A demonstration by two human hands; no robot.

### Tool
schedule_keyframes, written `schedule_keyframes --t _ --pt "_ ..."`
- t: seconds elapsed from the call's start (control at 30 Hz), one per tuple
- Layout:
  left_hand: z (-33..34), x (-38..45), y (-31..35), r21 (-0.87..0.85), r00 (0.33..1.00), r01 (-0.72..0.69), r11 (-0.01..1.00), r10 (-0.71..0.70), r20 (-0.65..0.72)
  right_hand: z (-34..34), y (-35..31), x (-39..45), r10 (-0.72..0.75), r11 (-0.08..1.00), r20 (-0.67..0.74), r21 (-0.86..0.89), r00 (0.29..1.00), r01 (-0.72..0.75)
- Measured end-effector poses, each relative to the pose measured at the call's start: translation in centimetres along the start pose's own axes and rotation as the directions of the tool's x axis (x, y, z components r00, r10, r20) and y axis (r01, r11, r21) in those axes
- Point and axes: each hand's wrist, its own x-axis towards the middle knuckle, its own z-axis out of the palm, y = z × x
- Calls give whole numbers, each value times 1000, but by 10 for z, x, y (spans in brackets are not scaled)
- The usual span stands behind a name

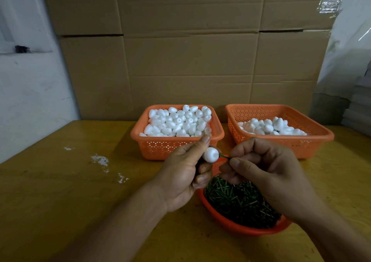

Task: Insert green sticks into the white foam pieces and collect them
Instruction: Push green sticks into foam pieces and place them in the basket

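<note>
My left hand (185,171) pinches a white foam piece (210,154) between thumb and fingers, above the table. My right hand (267,171) pinches a green stick (223,156) whose tip meets the foam piece's end. Below both hands an orange round basket (230,224) holds a heap of green sticks (239,199). A square orange basket (160,147) at the back centre is full of white foam pieces (176,122). A second square orange basket (313,141) at the back right holds a smaller pile of foam pieces (269,127).
The yellow wooden table (70,191) carries white smudges (100,160) on its left half. Large cardboard boxes (190,50) form a wall right behind the baskets. A white wall stands at the left; plastic sheeting and stacked grey things are at the right edge.
</note>
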Motion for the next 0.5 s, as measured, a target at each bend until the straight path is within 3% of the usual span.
schedule_keyframes --t 0.33,0.5 --pt "1 -1 0 34 1000 -24 999 24 3 2 5 -3 4 988 27 -151 1000 0" --pt "3 -1 0 87 998 -66 994 67 -15 4 5 -6 -65 930 47 -360 997 77"
